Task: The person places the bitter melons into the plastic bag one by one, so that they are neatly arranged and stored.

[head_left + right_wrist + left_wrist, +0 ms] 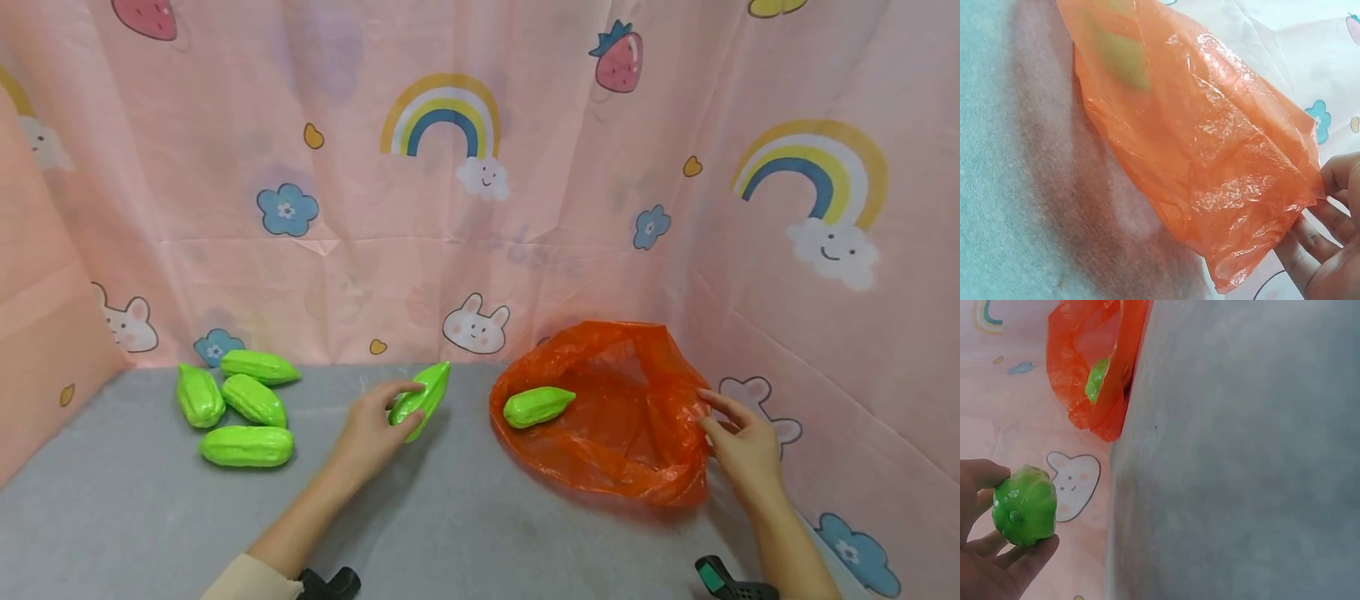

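Observation:
My left hand [372, 433] grips a glossy bright green gourd [429, 396], ridged and pointed at one end, held tilted with its tip up. In the left wrist view, the thumb and fingers close round the sides of this gourd [1025, 506], its blunt end facing the camera. My right hand [746, 442] pinches the right edge of an orange plastic bag [622, 442], whose mouth gapes toward me. One more green gourd [538, 407] lies inside the bag, on its left side. The right wrist view shows that gourd dimly through the bag film [1210, 156].
Several green gourds [247, 446] lie grouped at the left of the grey tabletop [465, 533]. A pink printed cloth [352, 275] hangs behind the table and along both sides. Dark devices [738, 583] show near each wrist at the bottom edge.

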